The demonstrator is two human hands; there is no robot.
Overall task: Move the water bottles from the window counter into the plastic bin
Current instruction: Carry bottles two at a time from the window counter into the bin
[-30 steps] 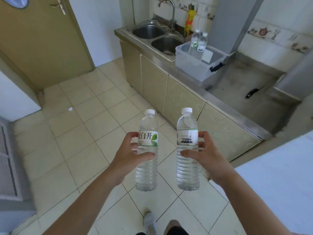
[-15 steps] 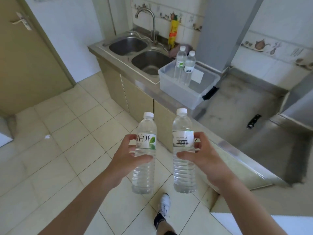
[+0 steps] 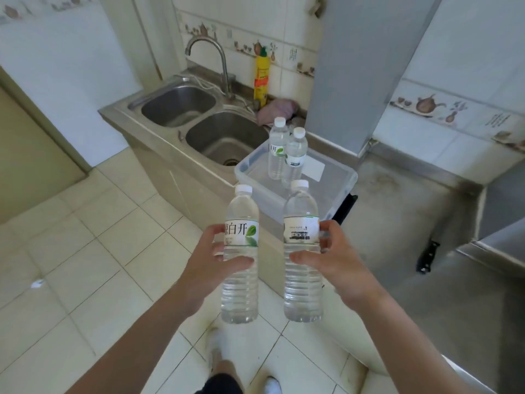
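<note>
The plastic bin point(image 3: 335, 191) is nearer now. Your left hand point(image 3: 210, 260) and right hand point(image 3: 335, 257) each grip one upright water bottle point(image 3: 241, 251), fingers curled.

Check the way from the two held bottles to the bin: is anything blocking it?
Nothing visible blocks it. The plastic bin is open-topped, just beyond the left-hand bottle and right-hand bottle. Two bottles already stand at its far side; the near part is free.

The plastic bin point(image 3: 335, 191) has its near wall hidden behind both held bottles; right bottle label point(image 3: 301, 230) print is blurred.
</note>
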